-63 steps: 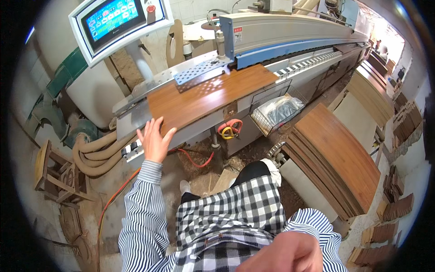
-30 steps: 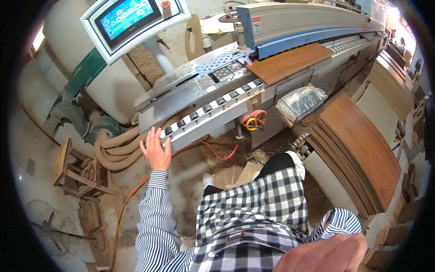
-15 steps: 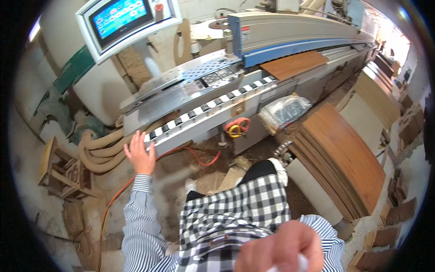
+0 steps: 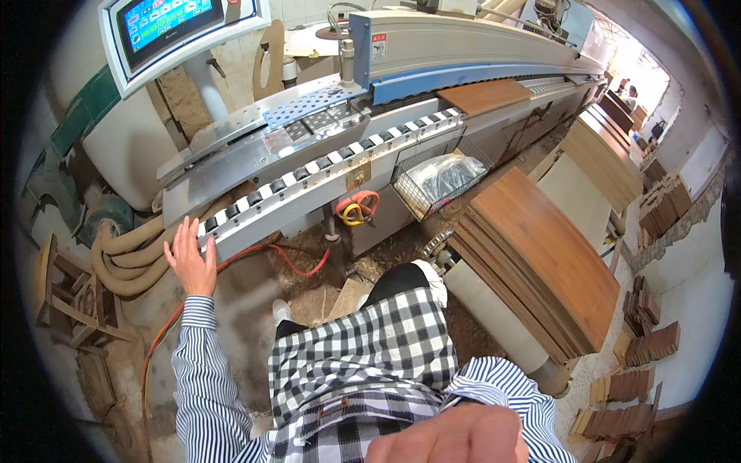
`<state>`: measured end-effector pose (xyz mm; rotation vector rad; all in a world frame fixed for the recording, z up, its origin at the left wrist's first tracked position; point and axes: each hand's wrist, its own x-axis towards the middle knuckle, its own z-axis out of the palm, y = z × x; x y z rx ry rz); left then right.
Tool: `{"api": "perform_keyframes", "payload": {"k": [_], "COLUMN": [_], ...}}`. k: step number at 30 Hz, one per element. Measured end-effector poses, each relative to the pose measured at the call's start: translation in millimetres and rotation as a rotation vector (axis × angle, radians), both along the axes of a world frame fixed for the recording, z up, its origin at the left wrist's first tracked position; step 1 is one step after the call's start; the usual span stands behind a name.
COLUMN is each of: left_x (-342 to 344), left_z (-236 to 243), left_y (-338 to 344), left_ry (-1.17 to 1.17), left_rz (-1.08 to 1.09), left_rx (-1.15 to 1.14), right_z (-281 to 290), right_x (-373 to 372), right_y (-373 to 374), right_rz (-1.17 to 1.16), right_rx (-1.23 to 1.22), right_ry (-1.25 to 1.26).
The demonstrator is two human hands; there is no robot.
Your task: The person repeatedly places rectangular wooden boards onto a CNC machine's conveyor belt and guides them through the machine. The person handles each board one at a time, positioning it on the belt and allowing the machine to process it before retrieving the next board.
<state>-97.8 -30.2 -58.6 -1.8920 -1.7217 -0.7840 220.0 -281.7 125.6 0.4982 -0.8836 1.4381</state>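
Observation:
My left hand rests on the near left end of a roller rail, its fingers spread and holding nothing. The rail carries a row of black and white rollers along the front of a long woodworking machine. Low in the picture and close to me, my right hand is curled closed, its fingers cut off by the lower edge; what it may hold is hidden. A brown wooden panel lies on the machine beyond the rail's far end.
A stack of brown boards stands at my right. A wire basket with a plastic-wrapped bundle hangs from the machine beside orange and yellow loops. At left are a control screen, thick hoses and a wooden stool.
The view has turned to the right, so the machine and boards sit further left. My left hand stays at the rail's end. My right hand sits lower, and the white bit seen in it is hidden.

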Motion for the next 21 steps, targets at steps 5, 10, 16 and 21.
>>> {"api": "perform_keyframes", "payload": {"k": [5,10,16,21], "left_x": [-1.3,4.8,-1.2,3.1], "left_z": [1.4,7.7,2.8,6.6], "left_y": [-1.1,0.6,-1.2,-2.0], "left_ry": [-0.004,-0.008,-0.01,-0.032], "left_rz": [-0.014,-0.031,-0.04,-0.042], "left_rx": [-0.004,-0.018,-0.008,-0.02], "right_z": [4.9,-6.2,-25.4,-13.7], "right_x": [-16.3,-10.4,30.7,38.9], "right_y": [-17.0,16.3,0.0,6.6], "right_rz": [-0.048,0.083,0.255,0.122], "right_rx": [-0.218,0.176,-0.125,0.26], "right_ry": [0.078,0.007,-0.607,-1.357]}}
